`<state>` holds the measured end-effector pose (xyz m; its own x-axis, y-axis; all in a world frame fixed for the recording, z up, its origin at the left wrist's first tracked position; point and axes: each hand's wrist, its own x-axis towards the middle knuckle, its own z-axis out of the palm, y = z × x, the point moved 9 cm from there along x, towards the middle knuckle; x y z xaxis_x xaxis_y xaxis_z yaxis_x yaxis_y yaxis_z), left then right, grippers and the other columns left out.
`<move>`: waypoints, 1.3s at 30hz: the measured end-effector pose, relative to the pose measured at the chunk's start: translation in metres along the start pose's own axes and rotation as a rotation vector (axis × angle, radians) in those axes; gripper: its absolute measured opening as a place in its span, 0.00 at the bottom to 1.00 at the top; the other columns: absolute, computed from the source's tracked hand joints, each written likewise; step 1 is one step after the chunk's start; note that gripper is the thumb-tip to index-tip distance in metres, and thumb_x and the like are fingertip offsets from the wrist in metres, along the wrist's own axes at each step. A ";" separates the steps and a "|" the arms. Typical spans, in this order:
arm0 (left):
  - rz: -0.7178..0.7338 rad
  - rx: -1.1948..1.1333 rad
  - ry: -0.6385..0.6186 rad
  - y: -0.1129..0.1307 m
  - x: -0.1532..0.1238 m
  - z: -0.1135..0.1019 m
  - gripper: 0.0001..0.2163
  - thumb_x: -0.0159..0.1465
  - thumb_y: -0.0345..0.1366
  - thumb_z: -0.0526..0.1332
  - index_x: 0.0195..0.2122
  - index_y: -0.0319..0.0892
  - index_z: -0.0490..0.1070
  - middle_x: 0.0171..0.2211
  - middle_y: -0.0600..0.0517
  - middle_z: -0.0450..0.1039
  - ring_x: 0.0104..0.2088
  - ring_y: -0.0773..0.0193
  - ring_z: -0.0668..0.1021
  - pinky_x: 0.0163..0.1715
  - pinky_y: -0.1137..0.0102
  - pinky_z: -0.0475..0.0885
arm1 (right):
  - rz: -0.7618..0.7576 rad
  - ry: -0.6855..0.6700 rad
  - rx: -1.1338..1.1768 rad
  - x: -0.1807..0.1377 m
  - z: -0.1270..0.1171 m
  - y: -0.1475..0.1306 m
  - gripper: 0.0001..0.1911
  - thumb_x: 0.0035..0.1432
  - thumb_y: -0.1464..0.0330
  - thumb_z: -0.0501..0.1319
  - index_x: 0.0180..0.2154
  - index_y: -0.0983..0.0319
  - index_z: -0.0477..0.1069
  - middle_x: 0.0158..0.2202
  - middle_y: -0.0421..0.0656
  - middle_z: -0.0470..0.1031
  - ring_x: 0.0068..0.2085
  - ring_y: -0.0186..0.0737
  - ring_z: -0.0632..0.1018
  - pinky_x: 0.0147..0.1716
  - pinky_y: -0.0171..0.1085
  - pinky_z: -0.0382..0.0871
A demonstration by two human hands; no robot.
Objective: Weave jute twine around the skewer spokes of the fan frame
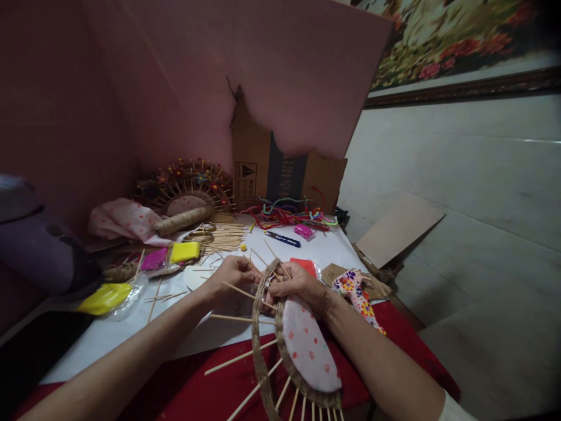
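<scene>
A half-round stick-and-braid piece (309,346) hangs tilted in front of me, its centre covered in pink-dotted white cloth. Thin wooden sticks (241,356) fan out from its edge, and a flat brown braided strip (259,351) curves across them. My right hand (304,286) is closed around the upper end of the piece, with the thumb near the strip. On the other side of the strip, my left hand (236,278) is closed, its fingertips pinching at a stick close to the braid. The fingertips are partly hidden.
A white-covered table holds a snipper (283,238), colored pipe cleaners (284,216), a twine roll (184,220), loose sticks (228,234) and yellow packets (184,252). A finished-looking flowered fan (186,184) and torn cardboard (252,152) stand behind. Flowered cloth (357,292) lies right.
</scene>
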<state>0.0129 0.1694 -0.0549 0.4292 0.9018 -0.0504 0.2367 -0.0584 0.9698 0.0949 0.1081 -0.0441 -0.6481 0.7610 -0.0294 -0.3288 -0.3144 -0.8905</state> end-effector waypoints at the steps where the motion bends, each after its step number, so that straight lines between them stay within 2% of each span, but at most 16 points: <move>1: 0.002 -0.006 0.011 -0.002 -0.003 0.000 0.08 0.44 0.37 0.63 0.20 0.37 0.69 0.17 0.55 0.68 0.20 0.67 0.70 0.24 0.71 0.64 | 0.000 0.007 -0.012 0.000 0.000 -0.001 0.16 0.42 0.72 0.65 0.36 0.69 0.67 0.24 0.45 0.76 0.23 0.34 0.75 0.25 0.33 0.69; 7: 0.037 0.014 0.071 0.007 -0.015 -0.003 0.10 0.47 0.40 0.62 0.21 0.37 0.68 0.17 0.57 0.65 0.20 0.69 0.67 0.22 0.72 0.60 | -0.021 0.034 -0.041 0.001 -0.003 -0.003 0.16 0.43 0.73 0.65 0.36 0.68 0.65 0.25 0.44 0.76 0.22 0.33 0.75 0.23 0.30 0.68; 16: 0.131 0.048 0.139 0.016 -0.015 -0.022 0.10 0.49 0.41 0.61 0.20 0.39 0.66 0.16 0.59 0.61 0.19 0.72 0.62 0.20 0.74 0.56 | 0.002 0.047 -0.072 0.001 -0.004 -0.003 0.21 0.42 0.70 0.67 0.39 0.67 0.63 0.24 0.43 0.76 0.23 0.33 0.75 0.24 0.30 0.67; 20: 0.151 0.065 0.156 0.016 -0.012 -0.025 0.10 0.49 0.40 0.62 0.19 0.39 0.66 0.14 0.60 0.59 0.17 0.72 0.60 0.19 0.74 0.55 | 0.015 0.035 -0.084 0.001 -0.002 0.000 0.18 0.45 0.68 0.65 0.39 0.66 0.63 0.24 0.44 0.76 0.24 0.34 0.76 0.25 0.31 0.68; 26: 0.191 0.038 0.175 0.027 0.004 -0.024 0.10 0.48 0.40 0.63 0.19 0.38 0.67 0.17 0.58 0.62 0.20 0.71 0.63 0.23 0.74 0.58 | 0.057 0.023 -0.118 -0.001 -0.001 0.005 0.18 0.46 0.68 0.65 0.39 0.66 0.63 0.24 0.43 0.76 0.23 0.34 0.76 0.24 0.31 0.68; 31: 0.160 0.029 0.052 0.035 0.024 -0.011 0.11 0.47 0.42 0.64 0.21 0.37 0.68 0.16 0.58 0.62 0.18 0.73 0.62 0.19 0.75 0.57 | 0.032 -0.019 -0.097 -0.001 0.002 0.002 0.16 0.47 0.69 0.64 0.38 0.67 0.64 0.24 0.43 0.76 0.24 0.33 0.76 0.26 0.30 0.68; 35: 0.083 0.094 -0.131 0.041 0.039 -0.001 0.14 0.43 0.44 0.66 0.19 0.37 0.68 0.12 0.60 0.57 0.14 0.75 0.57 0.15 0.75 0.50 | 0.043 -0.057 -0.098 -0.002 0.007 0.003 0.18 0.47 0.69 0.64 0.41 0.67 0.64 0.25 0.43 0.75 0.25 0.33 0.76 0.26 0.30 0.67; 39: 0.036 0.175 -0.292 0.053 0.050 0.006 0.14 0.42 0.44 0.67 0.18 0.37 0.69 0.11 0.60 0.56 0.13 0.75 0.57 0.13 0.76 0.49 | 0.076 -0.065 -0.131 -0.002 0.009 0.005 0.22 0.46 0.68 0.65 0.42 0.67 0.63 0.25 0.43 0.75 0.25 0.35 0.77 0.25 0.30 0.67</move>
<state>0.0523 0.2084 -0.0077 0.6655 0.7386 -0.1076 0.3522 -0.1837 0.9177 0.0881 0.0995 -0.0444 -0.7118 0.6985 -0.0734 -0.1872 -0.2895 -0.9387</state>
